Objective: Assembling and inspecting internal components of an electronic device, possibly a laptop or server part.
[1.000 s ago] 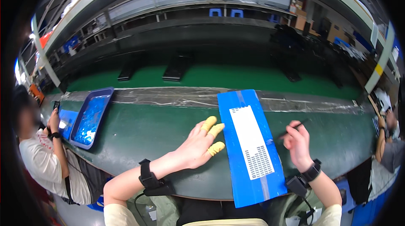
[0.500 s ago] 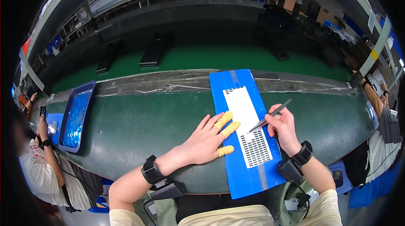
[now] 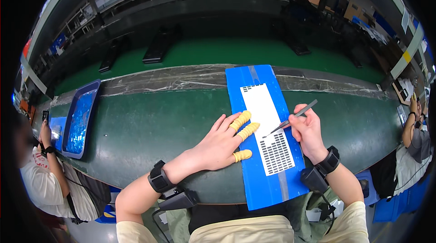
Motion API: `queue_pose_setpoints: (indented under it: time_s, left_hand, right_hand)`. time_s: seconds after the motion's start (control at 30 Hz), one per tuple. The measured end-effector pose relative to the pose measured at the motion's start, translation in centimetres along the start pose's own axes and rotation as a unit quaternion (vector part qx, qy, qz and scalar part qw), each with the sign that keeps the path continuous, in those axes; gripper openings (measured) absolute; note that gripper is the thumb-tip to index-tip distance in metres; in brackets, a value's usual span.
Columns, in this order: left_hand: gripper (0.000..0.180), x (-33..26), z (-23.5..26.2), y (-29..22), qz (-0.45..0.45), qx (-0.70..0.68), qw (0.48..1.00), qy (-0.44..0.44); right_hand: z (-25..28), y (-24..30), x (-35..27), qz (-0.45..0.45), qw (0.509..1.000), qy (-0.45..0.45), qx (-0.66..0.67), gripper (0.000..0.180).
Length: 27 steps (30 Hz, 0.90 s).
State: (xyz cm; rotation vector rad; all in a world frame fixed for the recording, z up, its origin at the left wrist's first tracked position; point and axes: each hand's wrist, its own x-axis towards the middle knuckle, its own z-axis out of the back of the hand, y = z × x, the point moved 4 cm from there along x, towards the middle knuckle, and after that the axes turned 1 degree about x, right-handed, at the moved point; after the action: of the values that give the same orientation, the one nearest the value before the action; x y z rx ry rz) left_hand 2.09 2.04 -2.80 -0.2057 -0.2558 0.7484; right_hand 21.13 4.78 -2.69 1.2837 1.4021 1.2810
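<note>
My left hand (image 3: pixel 217 145) lies with its fingers spread over the left edge of a blue board (image 3: pixel 259 188). Ribbed yellow finger cots (image 3: pixel 247 130) cover its thumb and two fingers. On the board is a white sheet (image 3: pixel 262 109), with rows of small black rectangular pieces (image 3: pixel 278 157) at its near end and a few at its far end. My right hand (image 3: pixel 307 132) pinches dark grey tweezers (image 3: pixel 297 114), their tips pointing down-left over the sheet. Close to the tips, a single black piece (image 3: pixel 264 137) sits just beyond the near rows.
A dark tray (image 3: pixel 81 120) with shiny blue contents stands at the left of the green table (image 3: pixel 150 120). Clear film covers a strip (image 3: pixel 181 77) along the far edge. One person (image 3: pixel 54 184) sits at the left, another (image 3: pixel 411 152) at the right.
The tweezer tips have shifted slightly away and to the right, off the spot beside the single black piece. My left hand keeps its place on the board. The view has tilted a little.
</note>
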Motion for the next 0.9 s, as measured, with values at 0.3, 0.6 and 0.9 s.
queue_pose_setpoints:
  time_s: [0.3,0.6,0.9]
  left_hand:
    - [0.051,-0.4,1.0,-0.2,0.013,-0.034,0.999,0.004]
    - [0.036,-0.5,2.0,0.0,0.037,-0.056,0.997,-0.024]
    - [0.014,0.9,1.7,1.6,0.050,-0.138,0.984,-0.102]
  right_hand:
    - [0.7,-0.1,-0.2,-0.041,0.992,-0.029,0.112,0.017]
    - [0.6,0.1,-0.2,-0.030,0.992,-0.018,0.119,0.015]
    - [0.9,2.0,1.7,0.010,0.994,-0.033,0.099,0.017]
